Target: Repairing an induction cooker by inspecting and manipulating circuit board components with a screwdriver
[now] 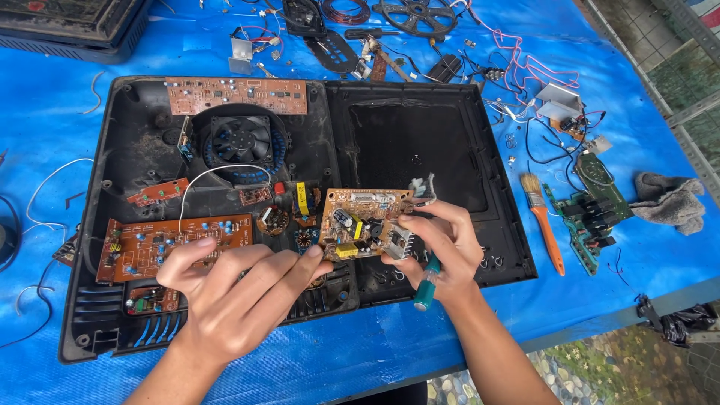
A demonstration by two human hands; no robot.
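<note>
Clearly, only the head view was given, and in it a small tan circuit board was held up between the two hands, just above the open black casing that lay on the blue-covered counter. The board's long axis ran roughly left to right, tilted slightly up toward the far side. At its left edge it was met by the fingers of the left hand, which were stretched out nearly straight and only loosely bent, so that the edge was touched and propped rather than gripped. At its right edge it was pinched by the right hand, whose fingers were curled closed around the corner with the silver heat sink. A green-handled tool, seemingly a screwdriver, was also tucked in the right palm, though its tip was hidden behind the board. The right hand was thus the one with the firmer hold, the board lying to its left and to the right of the left fingertips.

Beneath the left hand, an orange circuit board sat in the casing, with a black fan farther back. Well apart to the right, an orange-handled brush lay on the counter.
</note>
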